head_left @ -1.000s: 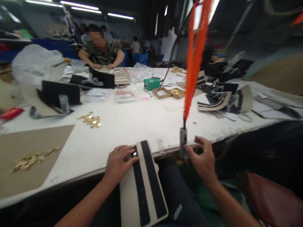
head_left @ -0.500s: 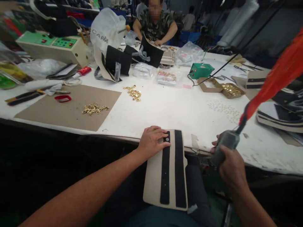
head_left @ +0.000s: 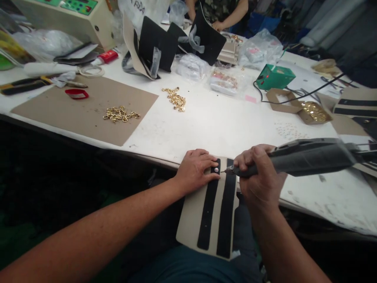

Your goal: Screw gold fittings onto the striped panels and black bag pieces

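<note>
A beige panel [head_left: 190, 220] with two black strips lies over the lap, its top against the table edge. My left hand [head_left: 197, 171] rests on its upper left part, thumb and fingers apart on either side of a small round metal fitting [head_left: 216, 169] on the left black strip [head_left: 206, 220]. My right hand [head_left: 260, 177] is wrapped round a dark grey electric screwdriver [head_left: 309, 157], held almost level. Its thin bit points left, the tip just right of the fitting; whether it touches anything I cannot tell.
On the white table [head_left: 206, 125] lie gold chain [head_left: 119, 114] on brown card [head_left: 88, 118], gold pieces [head_left: 176, 100], and a small box of gold parts [head_left: 315, 112]. Behind are a green box [head_left: 275, 76] with a cable and folded black panels [head_left: 156, 43]. A co-worker's arms show opposite.
My right hand has brought the screwdriver left and up, from beside the table edge to the panel's top, turning it level. My left hand stays on the panel. The view has tilted down.
</note>
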Demonstrator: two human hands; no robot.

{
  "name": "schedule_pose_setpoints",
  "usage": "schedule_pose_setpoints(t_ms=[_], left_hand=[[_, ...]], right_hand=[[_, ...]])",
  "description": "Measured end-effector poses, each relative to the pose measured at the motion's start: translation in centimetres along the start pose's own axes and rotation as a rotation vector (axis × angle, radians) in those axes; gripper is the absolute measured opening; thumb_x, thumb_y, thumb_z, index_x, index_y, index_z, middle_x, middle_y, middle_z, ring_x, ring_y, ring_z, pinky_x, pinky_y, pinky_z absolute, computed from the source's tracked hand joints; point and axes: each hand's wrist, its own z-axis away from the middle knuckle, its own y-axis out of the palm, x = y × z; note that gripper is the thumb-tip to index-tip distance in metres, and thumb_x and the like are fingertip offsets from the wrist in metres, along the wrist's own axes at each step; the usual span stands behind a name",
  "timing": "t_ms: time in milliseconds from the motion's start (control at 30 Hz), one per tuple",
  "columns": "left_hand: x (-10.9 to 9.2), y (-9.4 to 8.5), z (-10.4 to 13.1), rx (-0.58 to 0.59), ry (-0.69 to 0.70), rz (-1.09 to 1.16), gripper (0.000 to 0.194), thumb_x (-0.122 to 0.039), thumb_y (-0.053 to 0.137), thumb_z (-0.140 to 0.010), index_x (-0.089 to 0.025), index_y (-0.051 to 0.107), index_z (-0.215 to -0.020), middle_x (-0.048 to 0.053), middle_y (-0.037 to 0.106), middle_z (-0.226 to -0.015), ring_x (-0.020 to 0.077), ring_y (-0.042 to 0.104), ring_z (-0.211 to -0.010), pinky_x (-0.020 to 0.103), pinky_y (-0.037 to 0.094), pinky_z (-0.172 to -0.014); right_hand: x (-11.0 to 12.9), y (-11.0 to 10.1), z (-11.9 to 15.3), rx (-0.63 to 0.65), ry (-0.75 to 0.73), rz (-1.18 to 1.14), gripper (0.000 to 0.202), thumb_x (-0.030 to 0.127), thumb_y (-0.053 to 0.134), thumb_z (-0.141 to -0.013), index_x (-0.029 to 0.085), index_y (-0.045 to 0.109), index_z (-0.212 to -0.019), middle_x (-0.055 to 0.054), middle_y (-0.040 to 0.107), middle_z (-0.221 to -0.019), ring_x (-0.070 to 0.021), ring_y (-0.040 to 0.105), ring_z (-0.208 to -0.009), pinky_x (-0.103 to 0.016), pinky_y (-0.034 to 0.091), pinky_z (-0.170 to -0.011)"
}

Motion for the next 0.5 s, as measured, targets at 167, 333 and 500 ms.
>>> schedule_pose_setpoints(t_ms=[167,333,500], left_hand=[[0.0,0.0,0.1,0.001,-0.006,-0.001,0.035,-0.048,0.087,-0.082,-0.028,0.078,-0.11,-0.002,0.079,-0.126,0.0272,0.062,-0.126,0.046,0.041,-0.105],[0.0,0.0,0.2,0.027,-0.021,-0.013,0.034,-0.048,0.085,-0.084,-0.03,0.078,-0.111,-0.003,0.079,-0.127,0.0273,0.061,-0.128,0.046,0.041,-0.106],[-0.2,-0.1,0.2,0.046,-0.037,-0.015,0.034,-0.05,0.083,-0.085,-0.031,0.078,-0.113,-0.003,0.078,-0.128,0.027,0.06,-0.129,0.046,0.04,-0.107]], right_hand=[[-1.1,0.1,0.0,0.105,-0.008,0.112,0.021,0.025,0.077,-0.09,0.023,0.057,-0.083,0.008,0.051,-0.06,-0.0113,0.05,-0.05,-0.027,0.044,-0.054],[-1.9,0.0,0.0,0.119,-0.013,0.199,0.024,0.029,0.076,-0.09,0.024,0.054,-0.083,0.008,0.049,-0.061,-0.0112,0.048,-0.05,-0.028,0.045,-0.054],[-1.8,0.1,0.1,0.15,0.003,0.256,0.023,0.032,0.073,-0.092,0.024,0.054,-0.082,0.008,0.048,-0.06,-0.0119,0.049,-0.051,-0.029,0.046,-0.056]])
